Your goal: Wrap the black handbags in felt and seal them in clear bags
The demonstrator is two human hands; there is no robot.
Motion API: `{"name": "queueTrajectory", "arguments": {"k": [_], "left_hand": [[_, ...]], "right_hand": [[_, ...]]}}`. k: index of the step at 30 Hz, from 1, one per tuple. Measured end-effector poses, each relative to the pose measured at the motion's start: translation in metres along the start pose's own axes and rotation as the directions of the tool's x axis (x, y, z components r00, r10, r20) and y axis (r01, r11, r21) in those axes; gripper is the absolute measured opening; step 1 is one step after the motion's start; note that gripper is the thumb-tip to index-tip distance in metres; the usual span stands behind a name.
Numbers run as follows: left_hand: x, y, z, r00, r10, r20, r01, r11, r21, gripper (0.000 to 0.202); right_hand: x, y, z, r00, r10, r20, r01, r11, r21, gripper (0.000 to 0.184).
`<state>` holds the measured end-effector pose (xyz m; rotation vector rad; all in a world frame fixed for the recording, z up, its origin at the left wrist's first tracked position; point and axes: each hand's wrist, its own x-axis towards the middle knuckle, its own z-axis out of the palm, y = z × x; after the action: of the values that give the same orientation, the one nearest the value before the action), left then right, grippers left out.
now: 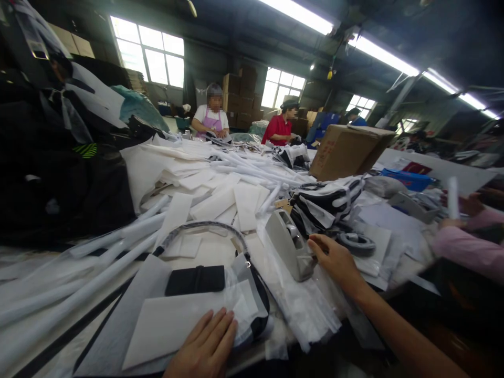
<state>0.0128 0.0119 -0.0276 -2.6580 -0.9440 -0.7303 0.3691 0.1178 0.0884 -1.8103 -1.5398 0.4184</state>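
Observation:
My left hand (208, 341) lies flat with its fingers stretched out on a white sheet (169, 320) that rests over a bag (260, 299). A wrapped handle (205, 226) arches up behind the bag, and a small black pouch (195, 280) sits above the sheet. To the right stands a grey tape dispenser (291, 244). At its front end, my right hand (334, 260) has thumb and fingers pinched together; what lies between them is too small to make out.
White foam sheets and wrapped tubes (118, 252) cover the table's left and middle. Black wrapped bags (326, 202) and a cardboard box (346, 149) stand beyond the dispenser. At the right, a co-worker's pink sleeve (468, 247) reaches in. Two people work across the table.

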Motion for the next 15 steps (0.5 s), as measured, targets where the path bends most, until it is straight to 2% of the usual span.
{"name": "queueTrajectory", "arguments": {"k": [3, 6, 8, 12, 15], "left_hand": [[0.0, 0.0, -0.001, 1.0, -0.008, -0.014, 0.007, 1.0, -0.007, 0.051], [0.002, 0.0, -0.002, 1.0, -0.01, -0.011, 0.01, 1.0, -0.015, 0.053], [0.003, 0.0, -0.003, 1.0, -0.008, -0.003, 0.008, 1.0, -0.022, 0.053], [0.008, 0.0, -0.008, 1.0, 0.0, -0.029, 0.0, 1.0, -0.024, 0.055], [0.011, 0.001, -0.012, 0.999, -0.003, -0.046, 0.002, 1.0, -0.025, 0.057]], "right_hand": [[0.021, 0.012, 0.003, 0.981, 0.151, 0.118, -0.16, 0.985, 0.07, 0.026], [0.028, 0.012, 0.015, 0.933, 0.275, 0.23, -0.317, 0.933, 0.171, 0.036], [0.03, 0.01, 0.019, 0.902, 0.334, 0.275, -0.4, 0.886, 0.236, 0.035], [0.032, 0.004, 0.013, 0.859, 0.419, 0.295, -0.505, 0.789, 0.35, 0.025], [0.027, -0.005, -0.001, 0.866, 0.433, 0.25, -0.5, 0.731, 0.465, 0.016]]}}
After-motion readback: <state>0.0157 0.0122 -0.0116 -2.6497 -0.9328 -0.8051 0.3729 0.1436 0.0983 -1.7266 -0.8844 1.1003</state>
